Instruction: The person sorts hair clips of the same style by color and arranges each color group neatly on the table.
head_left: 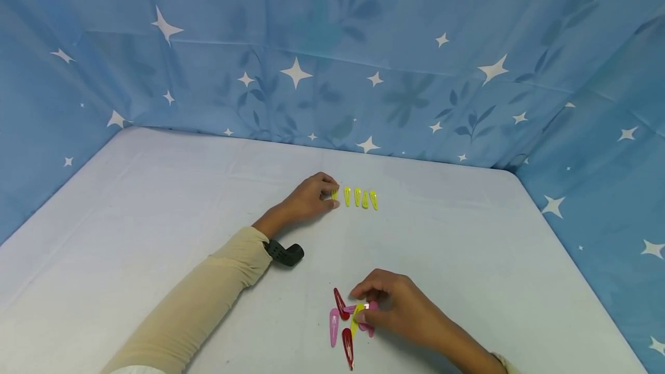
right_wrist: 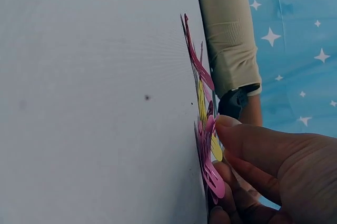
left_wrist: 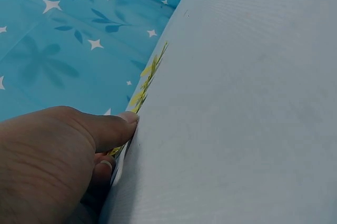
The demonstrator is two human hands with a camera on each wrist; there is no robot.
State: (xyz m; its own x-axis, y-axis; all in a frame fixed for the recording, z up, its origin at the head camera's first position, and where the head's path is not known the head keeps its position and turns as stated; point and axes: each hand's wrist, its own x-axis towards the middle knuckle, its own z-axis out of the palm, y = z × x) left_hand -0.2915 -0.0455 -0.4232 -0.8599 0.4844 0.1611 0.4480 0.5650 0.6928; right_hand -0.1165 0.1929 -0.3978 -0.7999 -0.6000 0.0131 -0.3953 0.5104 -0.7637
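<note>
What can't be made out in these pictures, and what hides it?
Head: the ends of the leftmost yellow snap clip, covered by the left hand.
Head: how many pink snap clips lie piled, obscured by overlap and the right hand.
Right wrist: whether that hand grips a clip; fingers and clips overlap.
Left wrist: separate outlines in the yellow clip row, seen edge-on, partly behind the thumb.

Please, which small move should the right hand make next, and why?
Probably the right hand should pick out the yellow clip: it lies at the fingertips, among pink clips and red clips, while the far row shows only yellow ones.
</note>
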